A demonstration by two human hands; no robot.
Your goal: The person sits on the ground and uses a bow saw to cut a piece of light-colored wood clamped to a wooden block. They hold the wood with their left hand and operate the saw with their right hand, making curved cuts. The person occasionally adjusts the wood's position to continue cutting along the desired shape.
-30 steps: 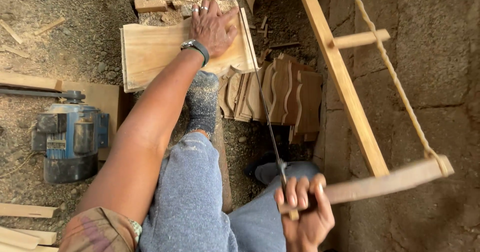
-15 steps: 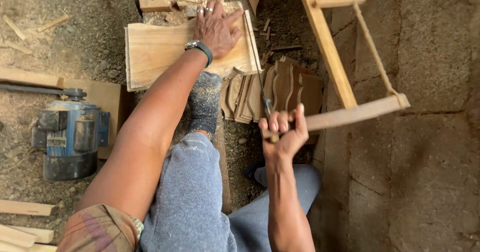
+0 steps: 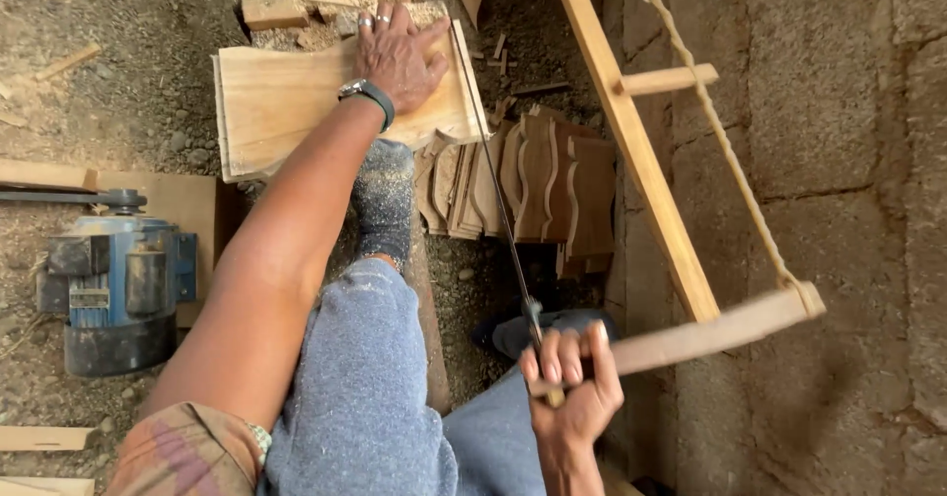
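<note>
My left hand (image 3: 400,57) lies flat on a pale wooden board (image 3: 286,102), fingers spread, pressing it down; a dark watch is on that wrist. My right hand (image 3: 572,383) grips the lower handle of a wooden frame saw (image 3: 641,176), low in the view. The thin blade (image 3: 503,210) runs from that hand up to the board's right edge. A rope tensions the frame's far side. My foot in a grey sock (image 3: 383,200) rests just below the board.
A stack of curved cut wooden pieces (image 3: 538,185) lies right of the sock. A blue electric motor (image 3: 113,289) sits at left on a board. Scrap wood and sawdust lie on the dirt ground; a stone wall (image 3: 848,210) runs along the right.
The saw went up toward the board half a second ago and has now come back down toward me with my right hand. My left hand stayed on the board.
</note>
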